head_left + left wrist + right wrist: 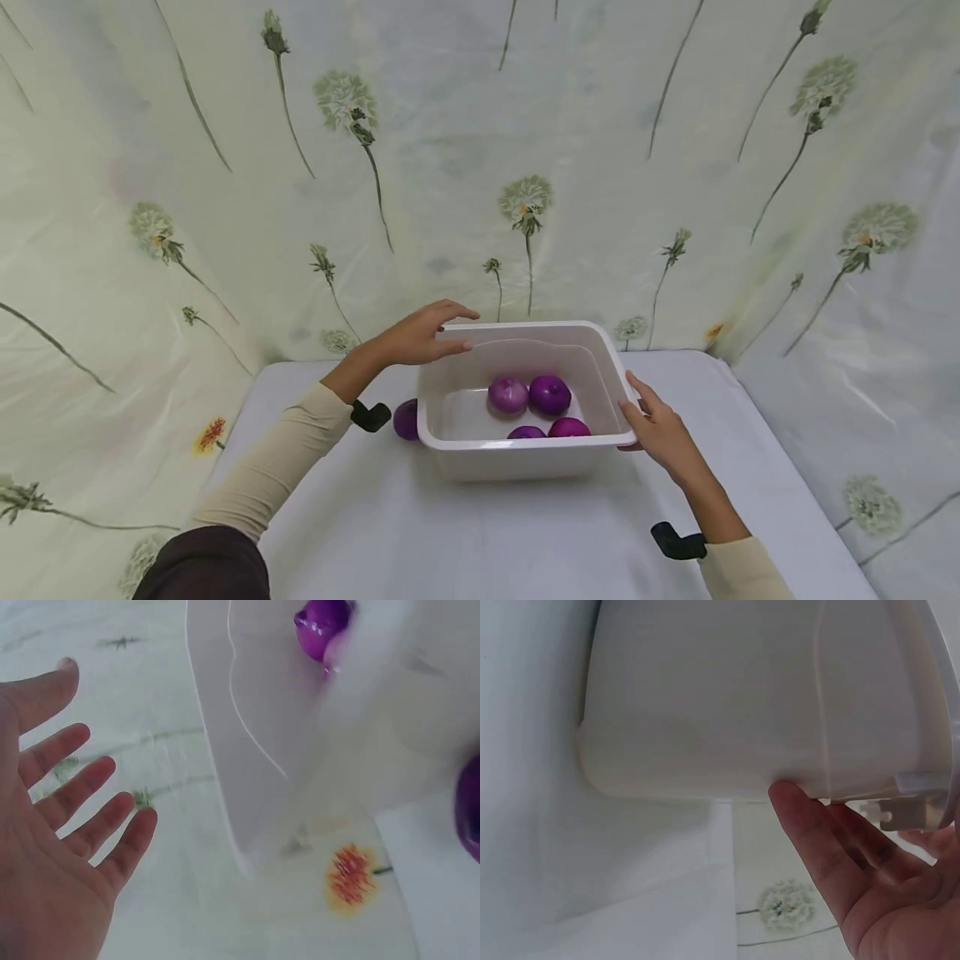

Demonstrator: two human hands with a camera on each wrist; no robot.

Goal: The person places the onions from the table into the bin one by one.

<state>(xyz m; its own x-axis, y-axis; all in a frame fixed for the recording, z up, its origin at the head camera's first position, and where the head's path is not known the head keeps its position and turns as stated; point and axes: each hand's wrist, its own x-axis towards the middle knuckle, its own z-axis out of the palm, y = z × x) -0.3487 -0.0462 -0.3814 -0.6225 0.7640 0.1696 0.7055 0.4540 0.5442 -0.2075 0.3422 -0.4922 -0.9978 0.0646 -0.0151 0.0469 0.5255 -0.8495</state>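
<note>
A white plastic tub (517, 462) stands on the table in the head view. Inside it lie several purple onions (551, 395), two of them partly hidden by the front wall. Over the tub's back left corner, my left hand (423, 335) has its fingers extended; the left wrist view shows them spread, apart from the tub and holding nothing. My right hand (658, 429) grips the rim at the right side. Its fingers (810, 840) touch the outer wall below the rim in the right wrist view. Another purple onion (406, 419) rests outside, against the tub's left side.
The table has a white cover (480, 542). Flower-printed sheeting (450, 167) rises close behind the tub and along both sides. A black strap mount (371, 417) sits on the left wrist and another mount (677, 542) on the right.
</note>
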